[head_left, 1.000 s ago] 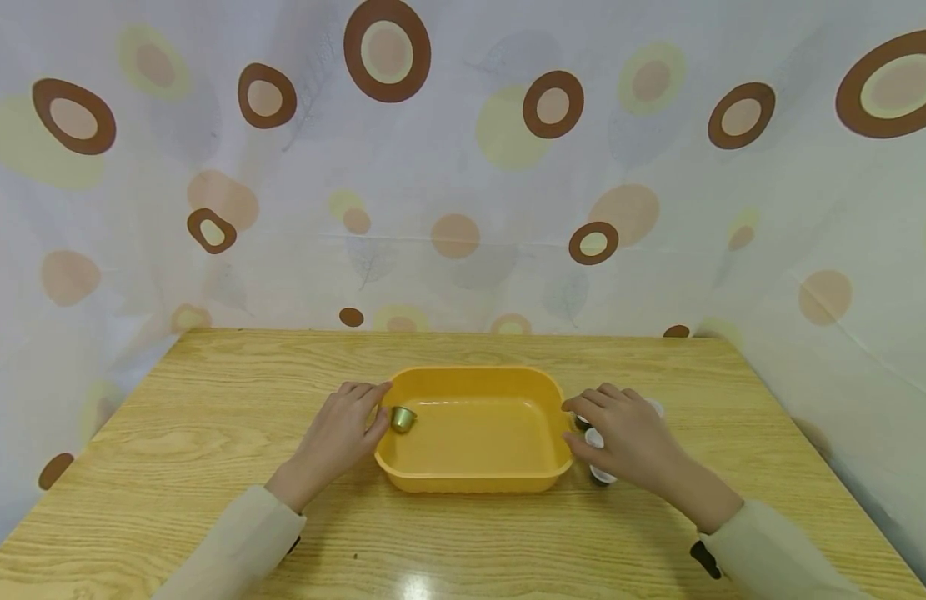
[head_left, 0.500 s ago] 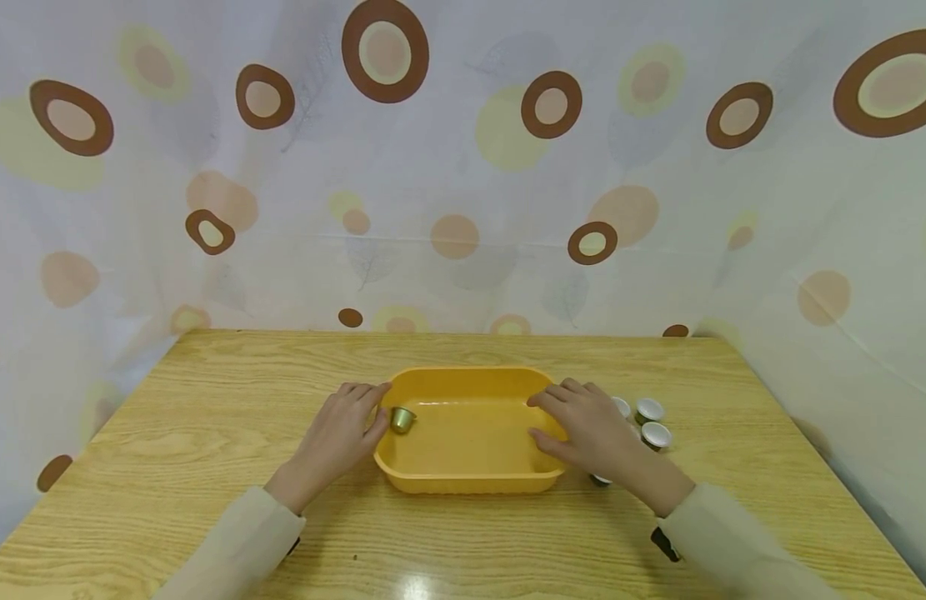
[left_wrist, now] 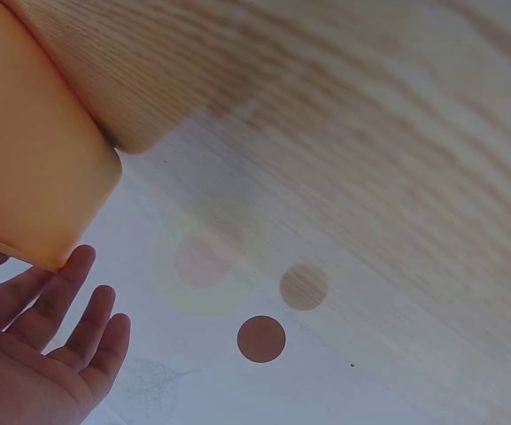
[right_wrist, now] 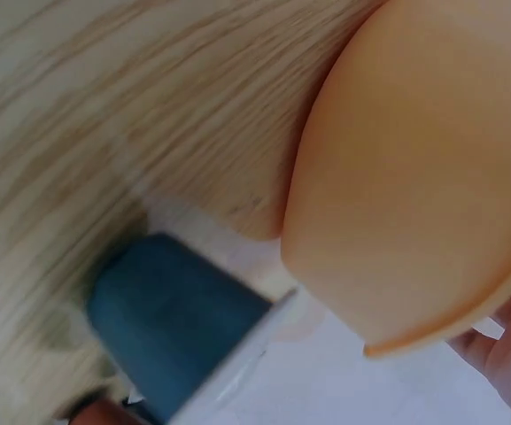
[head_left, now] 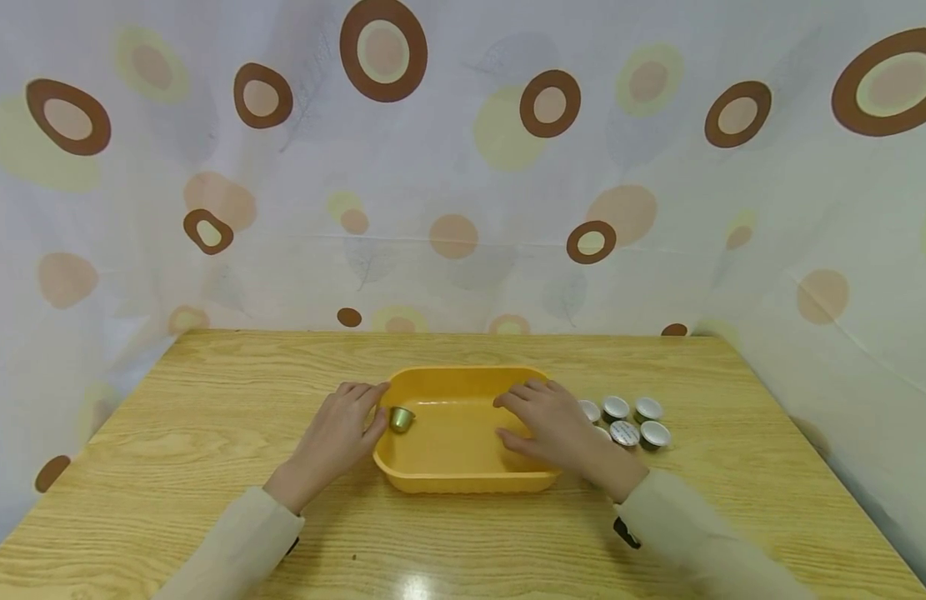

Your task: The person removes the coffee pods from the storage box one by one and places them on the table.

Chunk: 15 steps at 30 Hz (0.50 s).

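A yellow-orange plastic tray (head_left: pixel 470 482) stands on the wooden table. Inside it, near the left wall, a gold-green coffee capsule (head_left: pixel 402 419) lies tipped on its side. My left hand (head_left: pixel 338 429) touches the tray's left rim with its fingertips; the left wrist view shows the fingers (left_wrist: pixel 76 279) reaching to the rim. My right hand (head_left: pixel 548 425) is above the tray's right half, thumb and fingers apart, and I see nothing between them. It hides much of the tray's right end. A dark teal capsule (right_wrist: pixel 171 314) appears close in the right wrist view.
Right of the tray several capsules stand lid up, among them a white-lidded one (head_left: pixel 655 434) and one with a printed lid (head_left: pixel 624 432). Part of the group is behind my right hand and sleeve. A patterned cloth (head_left: pixel 455 167) hangs behind the table (head_left: pixel 282 367).
My right hand has moved left, from beside the tray's right end to over its inside. That uncovers more capsules on the right. My left hand and the gold-green capsule stay put.
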Each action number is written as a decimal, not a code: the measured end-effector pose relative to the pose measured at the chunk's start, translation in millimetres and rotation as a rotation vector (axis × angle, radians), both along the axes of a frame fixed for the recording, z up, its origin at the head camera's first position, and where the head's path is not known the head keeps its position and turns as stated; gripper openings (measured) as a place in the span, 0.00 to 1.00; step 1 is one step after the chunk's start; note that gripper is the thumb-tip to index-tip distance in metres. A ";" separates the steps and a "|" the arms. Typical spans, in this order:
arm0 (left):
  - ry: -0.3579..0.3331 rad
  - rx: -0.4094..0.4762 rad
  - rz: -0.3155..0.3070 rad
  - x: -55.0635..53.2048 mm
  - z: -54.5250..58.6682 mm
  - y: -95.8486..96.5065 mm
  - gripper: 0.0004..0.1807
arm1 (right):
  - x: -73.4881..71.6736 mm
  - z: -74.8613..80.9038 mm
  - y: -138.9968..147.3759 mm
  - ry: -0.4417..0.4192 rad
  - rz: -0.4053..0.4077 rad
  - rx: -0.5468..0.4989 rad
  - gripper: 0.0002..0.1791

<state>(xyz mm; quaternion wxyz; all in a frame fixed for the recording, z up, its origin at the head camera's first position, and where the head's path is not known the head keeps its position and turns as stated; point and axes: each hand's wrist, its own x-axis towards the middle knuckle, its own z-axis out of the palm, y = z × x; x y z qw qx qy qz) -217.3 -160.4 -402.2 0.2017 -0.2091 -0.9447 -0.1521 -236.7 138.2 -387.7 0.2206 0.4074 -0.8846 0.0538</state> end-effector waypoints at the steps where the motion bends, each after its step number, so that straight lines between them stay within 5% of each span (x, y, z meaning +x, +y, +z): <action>1: 0.001 0.000 -0.001 -0.1 0.1 -0.1 0.19 | -0.6 -0.4 -2.6 -0.005 0.002 0.004 0.17; 15: 0.002 -0.008 -0.004 -0.4 -0.3 0.2 0.19 | -3.9 -0.6 -43.1 -0.093 -0.004 0.063 0.17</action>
